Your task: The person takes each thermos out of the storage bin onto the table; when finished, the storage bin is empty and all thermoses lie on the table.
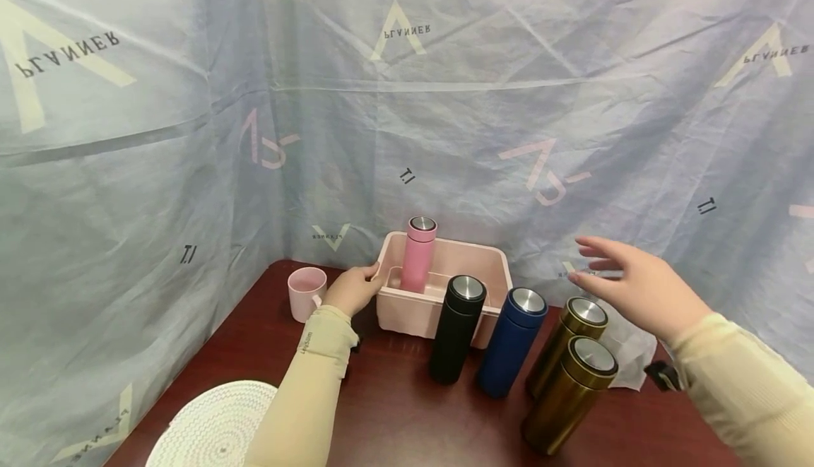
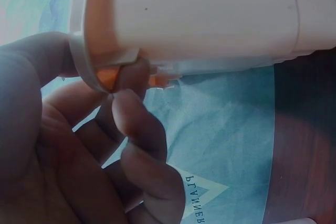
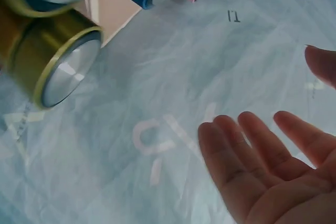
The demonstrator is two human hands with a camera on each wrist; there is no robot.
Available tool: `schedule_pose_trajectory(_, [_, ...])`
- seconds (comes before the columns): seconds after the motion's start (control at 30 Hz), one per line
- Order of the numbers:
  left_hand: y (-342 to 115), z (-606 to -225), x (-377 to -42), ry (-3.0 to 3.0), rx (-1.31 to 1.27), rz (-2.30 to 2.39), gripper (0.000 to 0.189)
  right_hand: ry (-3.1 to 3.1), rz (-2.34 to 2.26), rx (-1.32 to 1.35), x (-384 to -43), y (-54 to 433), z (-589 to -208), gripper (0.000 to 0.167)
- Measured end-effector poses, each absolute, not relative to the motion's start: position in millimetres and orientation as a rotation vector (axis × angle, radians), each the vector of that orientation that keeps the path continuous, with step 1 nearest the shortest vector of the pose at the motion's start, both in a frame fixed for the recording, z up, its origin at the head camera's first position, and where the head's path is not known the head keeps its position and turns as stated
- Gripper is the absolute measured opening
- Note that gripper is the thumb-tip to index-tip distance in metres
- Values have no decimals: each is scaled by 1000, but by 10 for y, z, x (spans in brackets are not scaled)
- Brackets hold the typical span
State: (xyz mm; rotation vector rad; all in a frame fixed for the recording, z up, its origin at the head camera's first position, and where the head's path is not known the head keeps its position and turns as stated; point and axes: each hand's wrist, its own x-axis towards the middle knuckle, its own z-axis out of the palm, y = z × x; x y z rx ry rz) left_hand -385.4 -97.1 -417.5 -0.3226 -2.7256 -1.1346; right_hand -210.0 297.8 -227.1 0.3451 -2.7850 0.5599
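Note:
My left hand [image 1: 355,289] pinches the left rim of a pale pink plastic bin [image 1: 407,314]; in the left wrist view, thumb and fingers [image 2: 137,116] meet around the rim's edge. Inside the bin a pink thermos bottle [image 1: 417,261] stands upright at the left end. My right hand [image 1: 645,290] is raised in the air with relaxed fingers, holding nothing. Closest to it are two gold thermos bottles, one behind [image 1: 553,354] and one in front [image 1: 566,407]. A blue thermos bottle [image 1: 510,347] and a black thermos bottle [image 1: 454,333] stand before the bin, covering part of its front wall.
A pink mug [image 1: 305,301] stands left of the bin. At the front left lies a round white woven mat [image 1: 210,421], partly covered by my left forearm. Behind the gold bottles is a crumpled white sheet [image 1: 629,354]. Printed grey cloth [image 1: 445,135] hangs behind the dark red table [image 1: 394,410].

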Motion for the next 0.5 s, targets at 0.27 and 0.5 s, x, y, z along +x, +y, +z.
schedule_pose_trajectory(0.27, [-971,-4208,-3809,-2744,-289,-1141,54,-2792,594,397,-2527,2680,-2159,70])
schedule_pose_trajectory(0.5, [-970,-4148,-3837,-2727,-303,-1120,53,-2847,627,405,-2891,2548,-2079,69])
